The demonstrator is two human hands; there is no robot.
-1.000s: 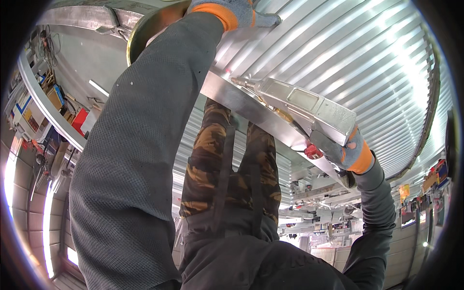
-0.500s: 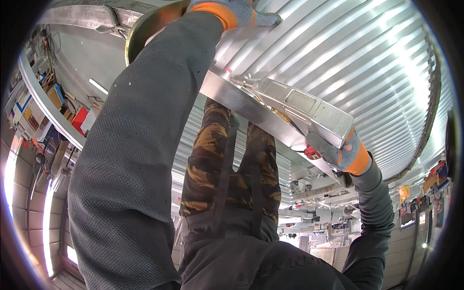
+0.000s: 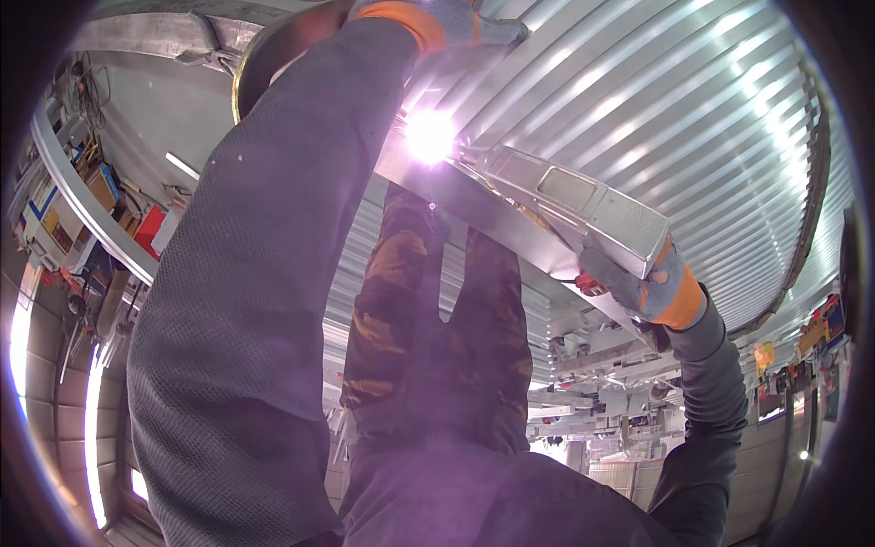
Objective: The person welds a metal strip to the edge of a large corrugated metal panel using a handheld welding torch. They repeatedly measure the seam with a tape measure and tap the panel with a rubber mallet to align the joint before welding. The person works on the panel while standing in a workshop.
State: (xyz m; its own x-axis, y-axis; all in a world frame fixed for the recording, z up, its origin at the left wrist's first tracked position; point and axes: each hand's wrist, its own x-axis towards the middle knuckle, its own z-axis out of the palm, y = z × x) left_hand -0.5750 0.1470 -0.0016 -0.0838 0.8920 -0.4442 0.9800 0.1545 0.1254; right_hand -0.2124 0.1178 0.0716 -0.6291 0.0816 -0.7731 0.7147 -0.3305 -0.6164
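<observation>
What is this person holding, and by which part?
The right hand grips a silver handheld tool at its rear end, away from the bright flash. The left hand is partly cut off; whether it holds anything cannot be told.

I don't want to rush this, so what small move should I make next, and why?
I'd probably ease the silver tool slowly along the metal strip: your right grip is closed around its rear end, a bright glare burns at its nose, and the strip runs alongside the ribbed panel. The glare hides the exact contact, so go gently.
</observation>
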